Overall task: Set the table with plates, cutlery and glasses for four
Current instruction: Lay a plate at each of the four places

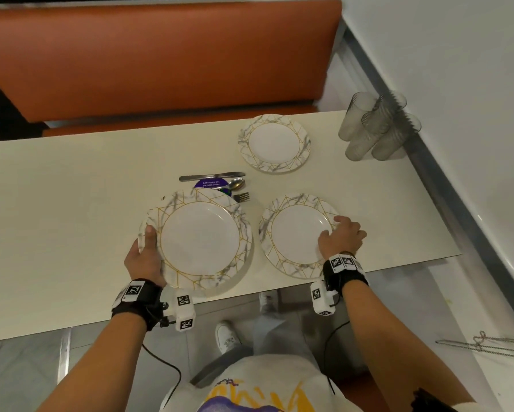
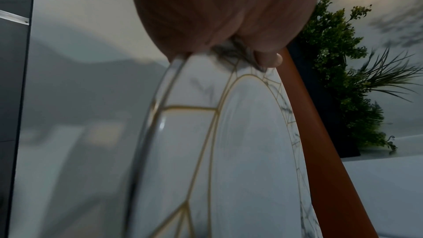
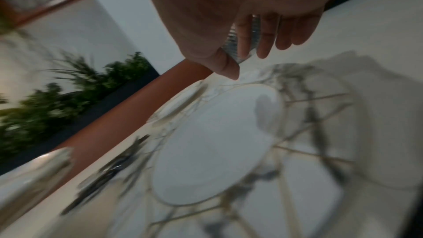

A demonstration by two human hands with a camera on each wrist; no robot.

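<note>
Marble-veined plates with gold lines are being laid out. From the head camera, the left hand (image 1: 144, 257) grips the held plate (image 1: 199, 239) at its nine o'clock rim, thumb on top, above the table (image 1: 56, 203). The right hand (image 1: 340, 234) hangs over the near-right plate (image 1: 294, 233) at its three o'clock edge, fingers relaxed. A far plate (image 1: 274, 143) lies at twelve o'clock from that one, cutlery (image 1: 217, 182) between them, glasses (image 1: 374, 126) clustered at two o'clock.

Left wrist camera: the thumb (image 2: 267, 59) pinches the rim of the plate (image 2: 228, 142).

Right wrist camera, blurred: loosely spread fingers (image 3: 263, 42) above the plate (image 3: 213, 142), holding nothing.

Plate-laying seems about half done; next the held plate needs a free place setting.
</note>
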